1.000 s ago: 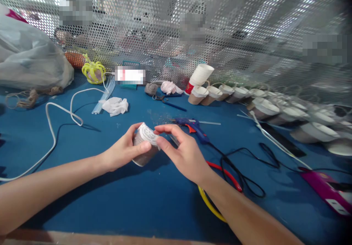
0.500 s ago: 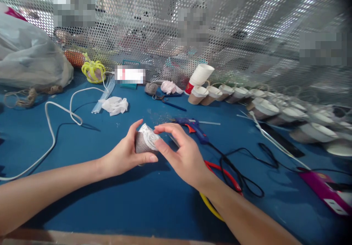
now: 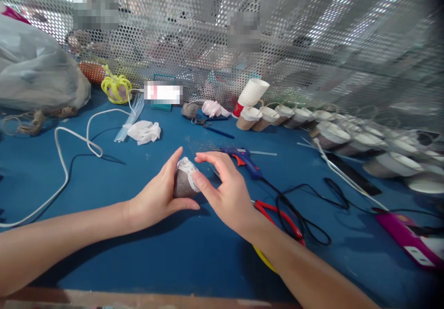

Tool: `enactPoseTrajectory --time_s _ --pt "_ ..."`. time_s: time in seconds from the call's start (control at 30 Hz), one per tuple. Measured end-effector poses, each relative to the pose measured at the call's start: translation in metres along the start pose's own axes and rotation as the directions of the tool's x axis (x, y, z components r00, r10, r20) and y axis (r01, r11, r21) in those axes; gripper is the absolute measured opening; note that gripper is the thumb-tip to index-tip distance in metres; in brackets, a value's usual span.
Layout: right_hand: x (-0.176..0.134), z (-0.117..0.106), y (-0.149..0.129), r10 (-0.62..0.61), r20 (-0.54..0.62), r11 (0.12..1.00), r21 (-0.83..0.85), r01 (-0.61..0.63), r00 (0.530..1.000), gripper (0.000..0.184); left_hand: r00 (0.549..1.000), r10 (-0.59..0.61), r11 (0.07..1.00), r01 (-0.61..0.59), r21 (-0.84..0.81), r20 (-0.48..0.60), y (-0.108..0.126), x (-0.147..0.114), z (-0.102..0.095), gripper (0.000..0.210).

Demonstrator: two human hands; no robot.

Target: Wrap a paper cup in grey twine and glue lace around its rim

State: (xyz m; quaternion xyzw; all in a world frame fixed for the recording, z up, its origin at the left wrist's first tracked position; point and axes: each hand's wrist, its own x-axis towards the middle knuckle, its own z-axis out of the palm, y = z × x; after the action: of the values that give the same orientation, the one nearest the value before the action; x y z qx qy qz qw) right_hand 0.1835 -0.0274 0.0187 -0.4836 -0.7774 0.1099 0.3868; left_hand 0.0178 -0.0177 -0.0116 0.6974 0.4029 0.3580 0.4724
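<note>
A small cup (image 3: pixel 184 185) wound with grey-brown cord is between my hands, tilted, with a white lace band (image 3: pixel 186 165) around its rim. My left hand (image 3: pixel 154 197) cradles its left side, fingers behind and thumb stretched along the near side. From the right, my right hand (image 3: pixel 231 188) holds the lace-covered rim, thumb on the near side and fingers over the far side. Those right fingertips are partly hidden. Just beyond my right hand lies a blue glue gun (image 3: pixel 245 159) with an orange trigger and a clear glue stick in its back.
Pliers with red handles (image 3: pixel 282 216) and a black cable lie by my right forearm. Rows of wrapped cups (image 3: pixel 248 118) fill the back right, near a purple power strip (image 3: pixel 405 239). Crumpled white lace (image 3: pixel 144 132) and a white cord (image 3: pixel 62 156) lie left. A perforated metal screen (image 3: pixel 197 36) stands behind.
The cup has turned in my hands, so more of the cord-wound side and less of the lace shows. My left thumb has moved slightly down and away from the cup.
</note>
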Motion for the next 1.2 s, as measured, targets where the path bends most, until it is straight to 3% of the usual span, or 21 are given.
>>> enactPoseTrajectory --time_s 0.1,0.17,0.27,0.37,0.47,0.6,0.73,1.0,1.2 --pt "0.002 -0.004 0.0 0.031 0.023 0.998 0.046 -0.032 0.999 0.021 0.996 -0.077 0.991 0.082 -0.103 0.048 0.002 0.001 0.0 0.112" --pt "0.005 -0.01 0.001 0.111 0.029 0.978 0.173 -0.114 0.993 0.024 0.978 -0.171 0.939 0.198 -0.28 0.116 0.005 0.003 -0.002 0.112" --pt "0.011 -0.022 0.003 0.211 -0.012 0.923 0.331 -0.195 0.977 0.034 0.948 -0.219 0.739 0.315 -0.596 0.229 0.008 0.006 -0.007 0.093" --pt "0.013 -0.028 0.005 0.242 0.042 0.901 0.361 -0.241 0.969 0.039 0.932 -0.152 0.569 0.355 -0.742 0.329 0.007 0.009 -0.012 0.065" --pt "0.012 -0.025 0.006 0.211 0.106 0.897 0.373 -0.235 0.972 0.041 0.912 -0.086 0.485 0.389 -0.783 0.401 0.003 0.009 -0.014 0.051" --pt "0.01 -0.019 0.007 0.161 0.098 0.932 0.312 -0.184 0.982 0.037 0.883 -0.01 0.413 0.431 -0.802 0.469 -0.001 0.007 -0.013 0.051" --pt "0.01 -0.02 0.007 0.128 0.078 0.924 0.352 -0.148 0.989 0.038 0.868 0.038 0.352 0.452 -0.82 0.495 -0.002 0.005 -0.012 0.047" --pt "0.008 -0.019 0.008 0.085 0.045 0.939 0.331 -0.095 0.995 0.041 0.804 0.121 0.23 0.548 -0.804 0.583 -0.004 0.007 -0.014 0.053" --pt "0.009 -0.018 0.008 0.112 0.055 0.934 0.336 -0.124 0.992 0.045 0.778 0.139 0.175 0.589 -0.789 0.613 -0.003 0.007 -0.014 0.059"
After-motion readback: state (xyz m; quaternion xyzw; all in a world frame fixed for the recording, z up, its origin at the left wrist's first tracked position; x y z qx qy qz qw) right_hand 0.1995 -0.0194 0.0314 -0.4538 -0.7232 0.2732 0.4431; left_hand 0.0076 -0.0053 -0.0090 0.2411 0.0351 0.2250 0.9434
